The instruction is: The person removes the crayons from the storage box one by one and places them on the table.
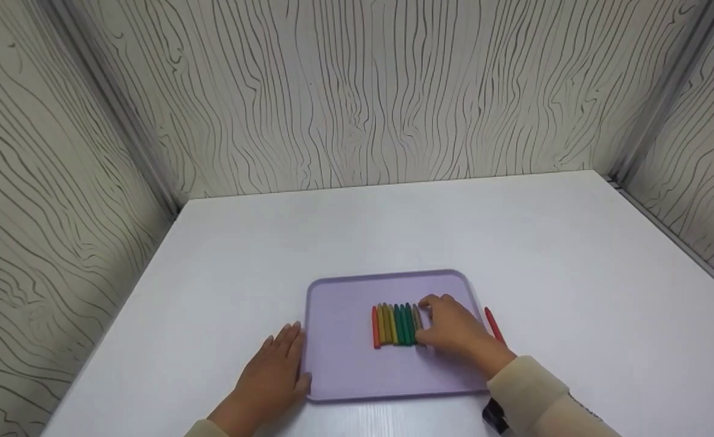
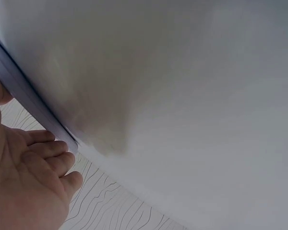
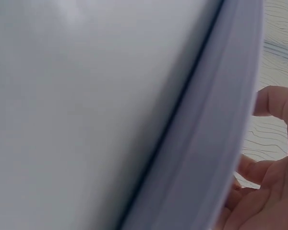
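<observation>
The right hand (image 1: 451,325) pinches a brown crayon (image 1: 417,317), its thumb at the end nearer the person and its fingertips at the far end; in the right wrist view the tray's rim hides this hold. The brown crayon lies at the right end of a row, with its length pointing away from the person.

Just left of the grip stand three green crayons (image 1: 403,328) side by side, then three yellowish crayons (image 1: 387,328), then an orange-red crayon (image 1: 375,328) closing the row. Under the grip and all around the row spreads a lilac tray (image 1: 338,364) with a low raised rim and rounded corners.

To the right of the grip, past the tray's edge, a red crayon (image 1: 493,323) lies on the white table (image 1: 575,255), its nearer end hidden behind the wrist. A beige sleeve (image 1: 532,385) covers the forearm behind the grip.

Farther off, left of the grip, the left hand (image 1: 272,373) grasps nothing: its fingers extend along the tray's left side and its thumb touches the rim near the closer corner.

Well beyond the grip, past the table's far edge, rises a back wall (image 1: 357,91) patterned with dark wood-grain lines.
</observation>
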Demonstrator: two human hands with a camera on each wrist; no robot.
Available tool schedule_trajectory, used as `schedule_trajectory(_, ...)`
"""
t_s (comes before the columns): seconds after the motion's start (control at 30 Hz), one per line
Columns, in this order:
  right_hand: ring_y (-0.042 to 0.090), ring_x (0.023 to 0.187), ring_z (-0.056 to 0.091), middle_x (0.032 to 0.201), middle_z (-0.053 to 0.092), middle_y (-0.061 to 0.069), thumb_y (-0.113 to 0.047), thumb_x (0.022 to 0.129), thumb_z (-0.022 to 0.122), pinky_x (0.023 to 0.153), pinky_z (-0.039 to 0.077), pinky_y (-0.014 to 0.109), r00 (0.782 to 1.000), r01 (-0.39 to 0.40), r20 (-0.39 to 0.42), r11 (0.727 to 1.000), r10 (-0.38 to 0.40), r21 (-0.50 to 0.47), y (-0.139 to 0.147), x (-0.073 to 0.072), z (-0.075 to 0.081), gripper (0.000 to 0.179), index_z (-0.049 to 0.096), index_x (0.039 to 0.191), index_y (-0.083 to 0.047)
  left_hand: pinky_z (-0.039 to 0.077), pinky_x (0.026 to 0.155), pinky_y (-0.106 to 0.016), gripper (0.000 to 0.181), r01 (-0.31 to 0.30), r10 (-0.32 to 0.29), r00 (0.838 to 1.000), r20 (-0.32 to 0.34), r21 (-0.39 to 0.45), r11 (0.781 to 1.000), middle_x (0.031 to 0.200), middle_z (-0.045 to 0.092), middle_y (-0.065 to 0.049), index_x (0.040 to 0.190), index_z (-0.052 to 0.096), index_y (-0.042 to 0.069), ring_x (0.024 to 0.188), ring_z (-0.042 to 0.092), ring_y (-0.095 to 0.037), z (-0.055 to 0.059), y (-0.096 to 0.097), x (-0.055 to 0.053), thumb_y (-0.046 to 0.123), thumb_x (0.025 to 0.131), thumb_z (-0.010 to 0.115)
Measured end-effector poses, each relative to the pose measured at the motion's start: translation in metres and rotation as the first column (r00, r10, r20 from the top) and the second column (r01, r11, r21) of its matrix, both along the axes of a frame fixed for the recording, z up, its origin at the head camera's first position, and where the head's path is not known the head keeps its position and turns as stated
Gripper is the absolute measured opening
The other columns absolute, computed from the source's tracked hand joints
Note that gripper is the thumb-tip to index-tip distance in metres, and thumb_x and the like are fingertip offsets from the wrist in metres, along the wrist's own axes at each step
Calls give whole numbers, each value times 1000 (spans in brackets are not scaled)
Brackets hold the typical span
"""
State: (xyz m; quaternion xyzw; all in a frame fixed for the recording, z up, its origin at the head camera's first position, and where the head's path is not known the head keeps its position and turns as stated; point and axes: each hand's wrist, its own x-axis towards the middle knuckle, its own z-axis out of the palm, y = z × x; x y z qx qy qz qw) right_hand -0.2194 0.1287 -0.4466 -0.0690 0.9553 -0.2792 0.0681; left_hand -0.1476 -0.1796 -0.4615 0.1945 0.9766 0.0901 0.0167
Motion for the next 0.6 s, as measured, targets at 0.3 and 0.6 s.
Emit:
schedule_trajectory(0.3, 20, 73, 53, 85, 60, 7, -9, 68, 71, 64, 48, 34, 998, 63, 17, 996, -62, -58, -8, 2, -2, 54, 58, 118, 5, 24, 109, -54, 67, -4, 4, 1000, -7, 1, 1000, 148, 34, -22, 140, 37, -9, 137, 28, -38, 1, 1, 1, 33, 91, 55)
schedule_trajectory(0.6, 17, 65, 55, 83, 60, 6, -8, 71, 70, 54, 47, 29, 994, 100, 49, 984, -93, -150, -5, 3, -4, 48, 58, 117, 3, 24, 109, -54, 67, 5, -5, 1000, -8, 13, 1000, 148, 33, -22, 141, 36, -9, 137, 27, -38, 1, 1, -1, 33, 92, 54)
